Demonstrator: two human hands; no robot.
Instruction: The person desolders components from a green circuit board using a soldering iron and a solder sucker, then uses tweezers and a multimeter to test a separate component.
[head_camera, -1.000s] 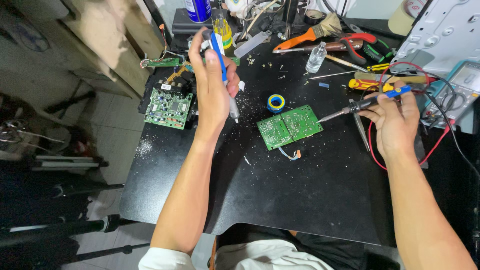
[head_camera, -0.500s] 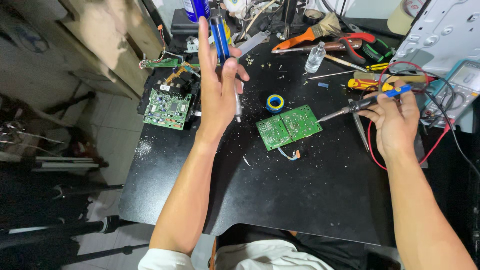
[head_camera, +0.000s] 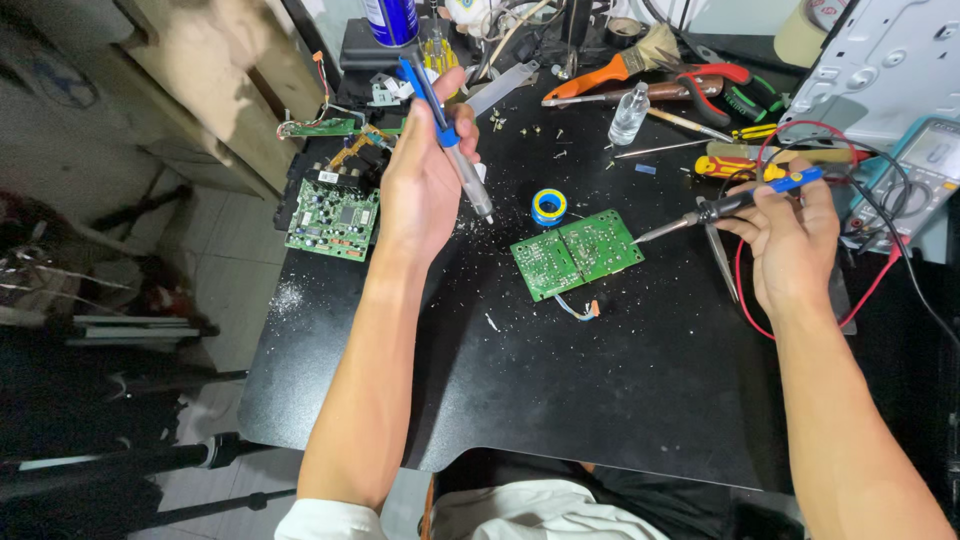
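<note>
Left of the green circuit board (head_camera: 577, 254), the left hand (head_camera: 425, 185) has lowered its gripped desoldering pump (head_camera: 447, 135); the right hand (head_camera: 790, 235) still grips the soldering iron (head_camera: 735, 203), tip beside the board.

A blue-and-yellow solder spool (head_camera: 548, 206) sits on the black table (head_camera: 600, 400); a small clear bottle (head_camera: 629, 113), orange-handled brush (head_camera: 610, 68) and 1 second circuit board (head_camera: 333, 217) lie farther off.
</note>
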